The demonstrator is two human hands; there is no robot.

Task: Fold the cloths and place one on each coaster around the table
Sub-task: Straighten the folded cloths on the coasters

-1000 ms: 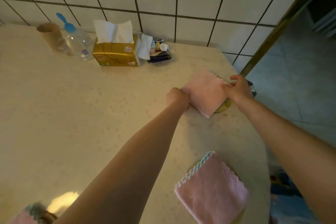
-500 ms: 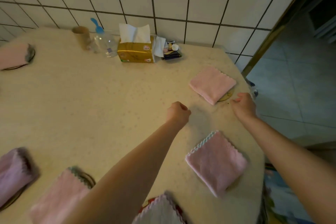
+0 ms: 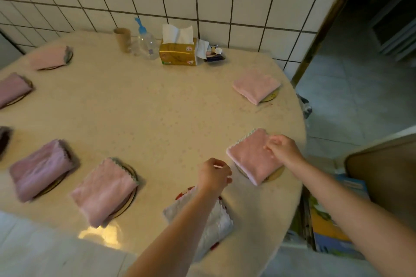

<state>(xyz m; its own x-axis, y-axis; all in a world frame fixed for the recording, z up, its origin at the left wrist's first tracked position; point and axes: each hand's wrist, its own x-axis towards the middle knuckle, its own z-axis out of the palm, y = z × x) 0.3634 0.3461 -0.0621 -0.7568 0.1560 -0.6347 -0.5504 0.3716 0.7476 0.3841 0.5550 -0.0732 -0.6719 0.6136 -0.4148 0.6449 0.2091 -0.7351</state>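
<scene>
Only red marks, tissue box point(image 3: 179, 55) unreadable

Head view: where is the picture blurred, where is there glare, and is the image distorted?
Head view: the folded cloths at the left edge are motion-smeared; a bright glare patch sits on the table's near rim; wall tile lines bow from the wide-angle lens; lighting is dim and warm.

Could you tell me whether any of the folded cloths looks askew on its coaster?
Mildly, yes: the far-right pink cloth sits off-centre, leaving one edge of its coaster exposed. The right hand touches the nearer pink cloth.
</scene>
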